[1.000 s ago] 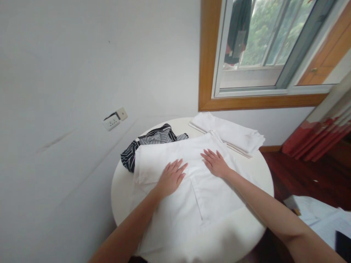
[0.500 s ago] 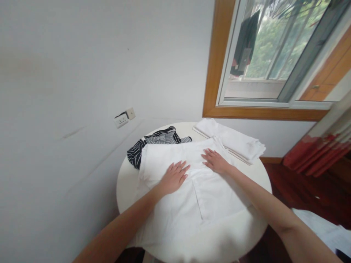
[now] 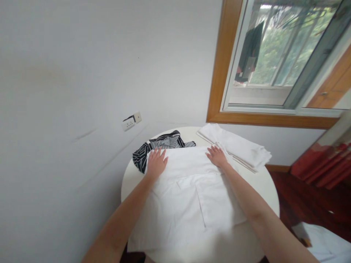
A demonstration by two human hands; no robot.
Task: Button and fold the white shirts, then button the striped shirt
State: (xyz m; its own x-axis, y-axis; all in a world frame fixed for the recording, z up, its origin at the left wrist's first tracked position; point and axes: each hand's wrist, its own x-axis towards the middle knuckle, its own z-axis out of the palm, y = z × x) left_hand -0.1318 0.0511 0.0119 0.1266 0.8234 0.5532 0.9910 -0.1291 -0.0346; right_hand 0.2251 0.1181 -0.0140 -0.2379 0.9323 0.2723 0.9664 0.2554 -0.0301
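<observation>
A white garment [image 3: 189, 197] with a sewn pocket lies spread across a round white table [image 3: 260, 186]. My left hand [image 3: 157, 163] rests flat, fingers stretched out, on the garment's far left corner. My right hand [image 3: 217, 156] lies flat with fingers apart on its far right corner. Neither hand holds anything. Just beyond my left hand, a black and white striped cloth [image 3: 161, 143] lies crumpled at the table's back edge. A folded stack of white cloth [image 3: 238, 147] sits at the back right, close to my right hand.
A white wall with a socket [image 3: 131, 121] runs behind and left of the table. A wood-framed window [image 3: 219, 80] is at the upper right. Dark red floor [image 3: 307, 204] and a red-and-white curtain [image 3: 326, 160] lie to the right.
Both hands slid outward from the middle of the garment to its far corners, the left hand moving furthest left. The view shifted slightly.
</observation>
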